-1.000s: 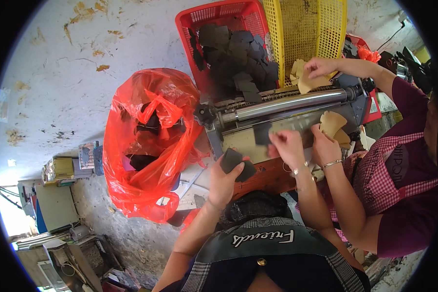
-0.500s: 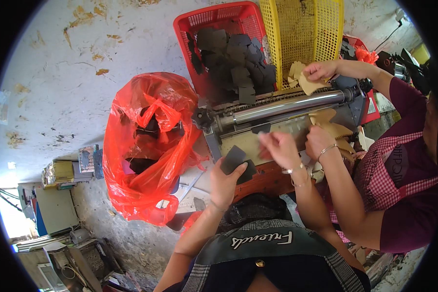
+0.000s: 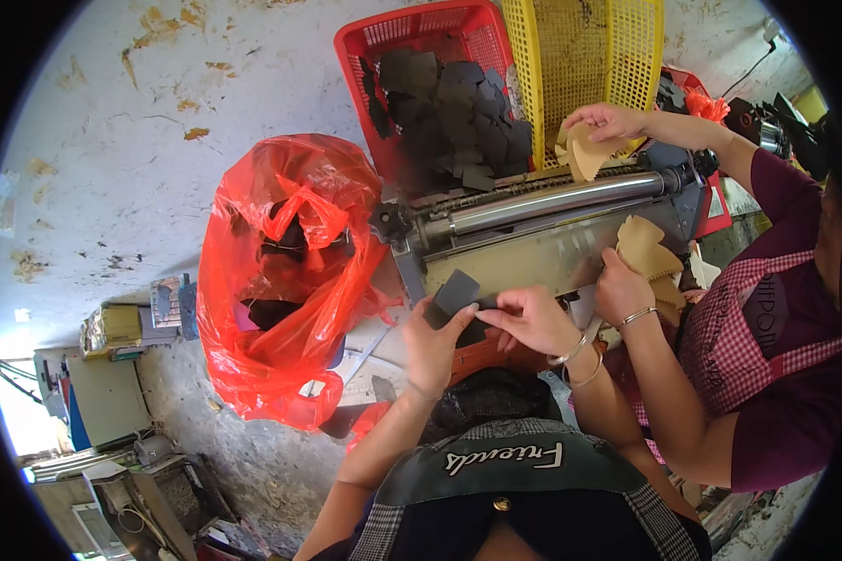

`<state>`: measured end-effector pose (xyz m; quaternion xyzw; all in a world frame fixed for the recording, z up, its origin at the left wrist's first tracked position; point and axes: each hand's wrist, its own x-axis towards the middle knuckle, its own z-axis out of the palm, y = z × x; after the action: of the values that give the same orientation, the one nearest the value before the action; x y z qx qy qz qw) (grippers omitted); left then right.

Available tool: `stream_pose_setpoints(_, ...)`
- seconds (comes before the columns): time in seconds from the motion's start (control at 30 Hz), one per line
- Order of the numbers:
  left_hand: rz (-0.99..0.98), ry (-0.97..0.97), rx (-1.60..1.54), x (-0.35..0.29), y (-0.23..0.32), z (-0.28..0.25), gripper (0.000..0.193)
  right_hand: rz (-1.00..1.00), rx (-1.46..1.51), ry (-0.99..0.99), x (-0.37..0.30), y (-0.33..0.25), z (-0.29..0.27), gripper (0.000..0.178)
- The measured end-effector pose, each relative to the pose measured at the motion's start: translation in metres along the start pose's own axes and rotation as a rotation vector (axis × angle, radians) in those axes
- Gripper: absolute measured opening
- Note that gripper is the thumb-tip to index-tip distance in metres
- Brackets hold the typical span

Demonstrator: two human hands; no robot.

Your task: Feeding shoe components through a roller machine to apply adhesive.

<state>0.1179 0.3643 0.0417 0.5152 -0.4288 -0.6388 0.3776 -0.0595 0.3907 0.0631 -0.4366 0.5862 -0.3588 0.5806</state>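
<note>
Two hands work here. The left hand (image 3: 432,348) grips dark pieces (image 3: 457,292) between thumb and fingers; overlap hides their exact number. The right hand (image 3: 531,320) meets it from the right, its fingertips bunched by the left thumb at the pieces' lower edge; whether it pinches one, I cannot tell. Two bracelets (image 3: 569,350) circle the right wrist.

Just beyond both hands is one machine with one long, shiny roller (image 3: 561,203). Left of the left hand hangs one red plastic bag (image 3: 253,360). Farther ahead are one large red basket (image 3: 354,70), its dark scraps (image 3: 449,117) too jumbled to count, and one yellow basket (image 3: 526,65). To the right of the right hand, a co-worker's two hands hold tan pieces (image 3: 647,251).

Half a second ago, the right hand was over the machine's plate (image 3: 524,257), a dark piece beyond its fingertips; now that piece is gone from there and the hand is back beside the left.
</note>
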Motion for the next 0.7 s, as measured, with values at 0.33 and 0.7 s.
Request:
stream_pose_setpoints(0.33,-0.064,-0.058,-0.176,-0.004,0.002,0.004,0.029,-0.189,0.027,0.151,0.016,0.009,-0.002,0.032)
stream_pose_setpoints(0.7,-0.064,-0.199,-0.099,-0.017,0.000,-0.009,0.035,-0.053,-0.337,0.534,0.037,-0.042,-0.025,0.042)
